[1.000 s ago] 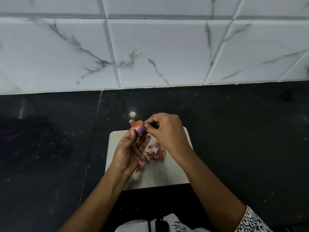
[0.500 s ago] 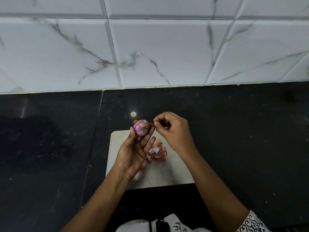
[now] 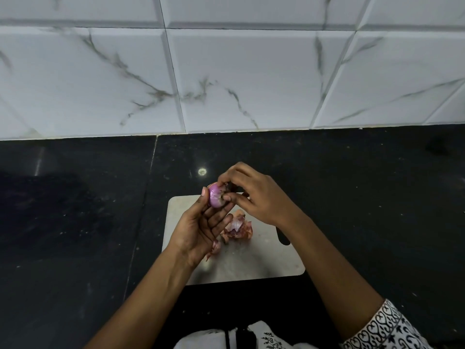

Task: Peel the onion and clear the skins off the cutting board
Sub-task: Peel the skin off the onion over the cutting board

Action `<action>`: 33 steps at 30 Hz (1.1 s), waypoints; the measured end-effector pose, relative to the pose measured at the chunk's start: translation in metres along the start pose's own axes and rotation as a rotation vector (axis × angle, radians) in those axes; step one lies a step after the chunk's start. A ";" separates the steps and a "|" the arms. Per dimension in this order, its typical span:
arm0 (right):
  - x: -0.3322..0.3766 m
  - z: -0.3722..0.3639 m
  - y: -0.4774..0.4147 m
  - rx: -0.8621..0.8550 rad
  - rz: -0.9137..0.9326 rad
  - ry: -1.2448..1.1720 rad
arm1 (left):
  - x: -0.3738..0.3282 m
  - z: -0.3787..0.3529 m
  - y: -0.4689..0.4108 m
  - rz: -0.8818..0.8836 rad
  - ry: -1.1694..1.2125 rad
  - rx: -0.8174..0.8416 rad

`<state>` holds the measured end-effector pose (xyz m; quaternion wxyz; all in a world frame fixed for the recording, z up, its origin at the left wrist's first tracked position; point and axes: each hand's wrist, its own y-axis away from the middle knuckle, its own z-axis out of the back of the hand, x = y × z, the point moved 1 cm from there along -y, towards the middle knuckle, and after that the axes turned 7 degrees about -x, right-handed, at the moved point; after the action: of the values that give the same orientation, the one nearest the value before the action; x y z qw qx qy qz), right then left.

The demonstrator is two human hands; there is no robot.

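Note:
A small purple onion is held above the far edge of the pale cutting board. My left hand holds it between the thumb and the fingertips, palm up. My right hand pinches at the onion's right end with thumb and fingers, where a dark bit of skin or root shows. A heap of pinkish-brown onion skins lies on the middle of the board, and another scrap of skin lies just under my left palm.
The board sits on a black stone counter that runs back to a white marble-patterned tiled wall. A dark slot or handle hole shows at the board's right edge beside my right forearm.
My right hand, which had drawn a little away from the onion, has come back and now pinches its right end. The left hand has turned the onion slightly.

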<state>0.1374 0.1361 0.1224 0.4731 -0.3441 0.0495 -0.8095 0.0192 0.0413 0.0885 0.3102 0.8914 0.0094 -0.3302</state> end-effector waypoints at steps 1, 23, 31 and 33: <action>0.000 -0.001 0.000 -0.015 0.001 -0.007 | -0.001 0.000 0.000 -0.002 -0.004 -0.001; -0.001 0.006 -0.002 -0.086 0.047 0.027 | -0.005 -0.004 0.000 0.054 -0.018 -0.036; -0.017 0.016 0.007 -0.077 -0.138 -0.016 | -0.014 0.005 -0.004 0.114 0.085 0.029; -0.017 0.013 0.012 -0.132 -0.208 -0.107 | -0.014 0.007 -0.005 0.116 0.094 0.032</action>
<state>0.1600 0.1465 0.1188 0.3651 -0.4205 0.0413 -0.8296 0.0027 0.0437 0.0903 0.3138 0.9099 -0.0331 -0.2693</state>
